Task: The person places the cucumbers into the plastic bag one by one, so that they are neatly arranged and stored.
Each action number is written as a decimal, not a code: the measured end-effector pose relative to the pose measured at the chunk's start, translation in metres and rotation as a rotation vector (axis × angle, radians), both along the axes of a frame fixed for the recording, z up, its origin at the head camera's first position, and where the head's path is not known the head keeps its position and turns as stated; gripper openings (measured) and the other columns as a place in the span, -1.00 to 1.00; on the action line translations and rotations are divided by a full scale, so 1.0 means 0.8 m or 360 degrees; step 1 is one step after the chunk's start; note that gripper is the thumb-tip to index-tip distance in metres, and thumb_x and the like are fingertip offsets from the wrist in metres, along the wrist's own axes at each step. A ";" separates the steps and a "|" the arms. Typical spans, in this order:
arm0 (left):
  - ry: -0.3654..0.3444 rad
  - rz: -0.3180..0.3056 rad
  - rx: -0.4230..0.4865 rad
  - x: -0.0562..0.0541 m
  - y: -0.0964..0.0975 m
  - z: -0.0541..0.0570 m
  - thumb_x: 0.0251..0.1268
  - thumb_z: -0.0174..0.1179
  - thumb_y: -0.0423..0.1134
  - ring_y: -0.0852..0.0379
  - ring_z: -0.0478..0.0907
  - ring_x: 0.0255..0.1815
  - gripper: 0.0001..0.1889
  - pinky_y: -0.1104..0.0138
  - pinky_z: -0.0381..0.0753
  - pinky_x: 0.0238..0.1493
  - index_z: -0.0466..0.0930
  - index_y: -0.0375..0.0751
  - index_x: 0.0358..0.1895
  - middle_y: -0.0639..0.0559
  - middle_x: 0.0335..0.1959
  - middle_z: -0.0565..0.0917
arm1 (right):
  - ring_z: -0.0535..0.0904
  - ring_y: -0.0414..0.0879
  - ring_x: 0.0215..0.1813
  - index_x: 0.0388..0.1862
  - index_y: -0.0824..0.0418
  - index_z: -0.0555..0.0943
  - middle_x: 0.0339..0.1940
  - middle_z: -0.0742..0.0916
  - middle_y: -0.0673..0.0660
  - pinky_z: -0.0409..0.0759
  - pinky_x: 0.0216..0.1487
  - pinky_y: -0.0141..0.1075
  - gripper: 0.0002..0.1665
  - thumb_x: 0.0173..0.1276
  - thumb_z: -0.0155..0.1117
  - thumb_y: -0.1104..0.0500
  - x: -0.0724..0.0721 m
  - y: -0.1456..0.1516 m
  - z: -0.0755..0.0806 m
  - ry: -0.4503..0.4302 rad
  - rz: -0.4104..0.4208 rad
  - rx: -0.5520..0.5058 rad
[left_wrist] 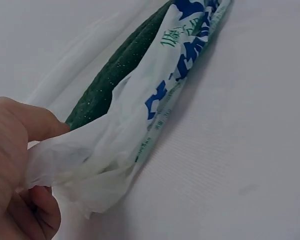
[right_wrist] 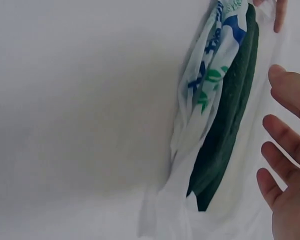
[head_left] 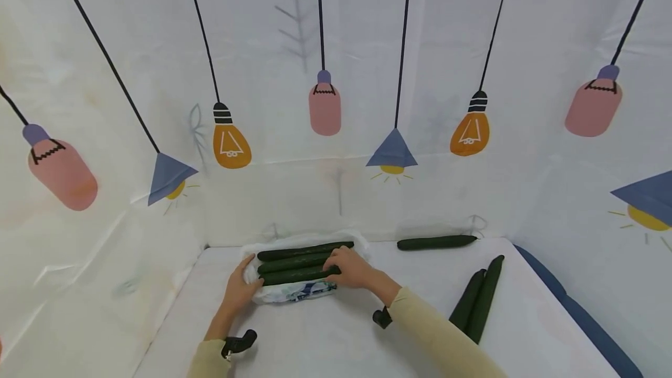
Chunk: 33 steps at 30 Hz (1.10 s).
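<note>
Three dark green cucumbers [head_left: 294, 262] lie side by side in a white plastic bag [head_left: 294, 293] with blue and green print. At the bag's left end my left hand [head_left: 241, 289] pinches the plastic; in the left wrist view the bag [left_wrist: 105, 175] passes between its digits, one touching the end of a cucumber [left_wrist: 115, 75]. My right hand [head_left: 354, 267] is over the right ends of the cucumbers. In the right wrist view my right hand [right_wrist: 292, 145] has its fingers spread and loosely bent beside the cucumbers [right_wrist: 227, 120], apart from them, with nothing held.
One more cucumber [head_left: 437, 242] lies along the back edge of the white table [head_left: 325, 343]. Two others [head_left: 478, 302] lie together at the right, partly behind my right sleeve [head_left: 436, 331]. A white sheet printed with hanging lamps [head_left: 324, 109] surrounds the table.
</note>
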<state>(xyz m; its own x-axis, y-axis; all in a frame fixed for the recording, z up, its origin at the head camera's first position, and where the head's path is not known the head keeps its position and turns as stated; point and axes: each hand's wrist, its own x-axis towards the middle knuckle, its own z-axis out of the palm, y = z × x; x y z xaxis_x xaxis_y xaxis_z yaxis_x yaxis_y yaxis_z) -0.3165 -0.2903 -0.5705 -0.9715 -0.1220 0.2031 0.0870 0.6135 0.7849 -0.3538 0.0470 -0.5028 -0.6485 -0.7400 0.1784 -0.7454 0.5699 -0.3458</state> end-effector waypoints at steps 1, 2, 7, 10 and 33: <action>0.0007 0.0020 -0.0021 -0.001 -0.001 0.002 0.16 0.29 -0.36 -0.40 0.16 0.38 -0.31 -0.19 0.16 0.32 0.29 -0.31 0.41 -0.47 0.35 0.30 | 0.43 -0.15 -0.14 -0.05 0.04 0.72 -0.14 0.62 -0.06 0.46 -0.12 -0.25 -0.73 0.28 0.39 0.05 0.000 0.003 0.003 0.0010 0.0005 0.0009; 0.0015 0.0039 -0.0036 -0.001 -0.003 0.003 0.19 0.28 -0.35 -0.40 0.20 0.36 -0.36 -0.18 0.17 0.31 0.34 -0.31 0.37 -0.46 0.32 0.34 | 0.44 -0.14 -0.13 -0.05 0.05 0.72 -0.14 0.62 -0.05 0.46 -0.11 -0.24 -0.73 0.28 0.39 0.06 -0.001 0.006 0.005 0.0024 0.0012 0.0010; 0.0073 0.0124 -0.0115 -0.003 -0.010 0.010 0.22 0.24 -0.35 -0.42 0.31 0.27 -0.52 -0.19 0.25 0.24 0.49 -0.35 0.24 -0.48 0.21 0.44 | 0.46 -0.11 -0.16 -0.07 0.08 0.71 -0.18 0.62 -0.02 0.46 -0.15 -0.18 -0.76 0.29 0.38 0.10 -0.008 0.025 0.015 0.0123 0.0006 0.0016; 0.0064 0.0150 -0.0132 -0.003 -0.014 0.014 0.20 0.23 -0.36 -0.43 0.33 0.25 -0.53 -0.21 0.30 0.20 0.51 -0.35 0.22 -0.48 0.21 0.45 | 0.47 -0.08 -0.16 -0.08 0.10 0.72 -0.16 0.64 0.00 0.44 -0.17 -0.14 -0.77 0.29 0.37 0.11 -0.015 0.037 0.020 0.0178 -0.0011 0.0022; -0.0177 -0.0052 -0.0186 -0.026 -0.008 0.013 -0.03 0.13 -0.51 -0.38 0.32 0.26 -0.12 -0.15 0.36 0.13 0.03 -0.44 0.49 -0.52 0.35 0.26 | 0.53 0.24 0.06 0.03 0.37 0.62 -0.03 0.64 0.28 0.50 0.02 0.07 -0.69 0.34 0.29 0.27 -0.067 0.181 0.004 -0.0161 -0.0548 -0.0187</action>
<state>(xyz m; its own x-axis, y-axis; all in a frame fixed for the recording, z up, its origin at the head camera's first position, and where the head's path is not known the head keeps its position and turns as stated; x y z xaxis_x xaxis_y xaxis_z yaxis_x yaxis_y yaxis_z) -0.3375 -0.2964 -0.5599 -0.9918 -0.0720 0.1053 0.0251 0.6996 0.7141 -0.4071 0.1915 -0.4994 -0.8743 -0.4541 0.1711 -0.4759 0.7332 -0.4858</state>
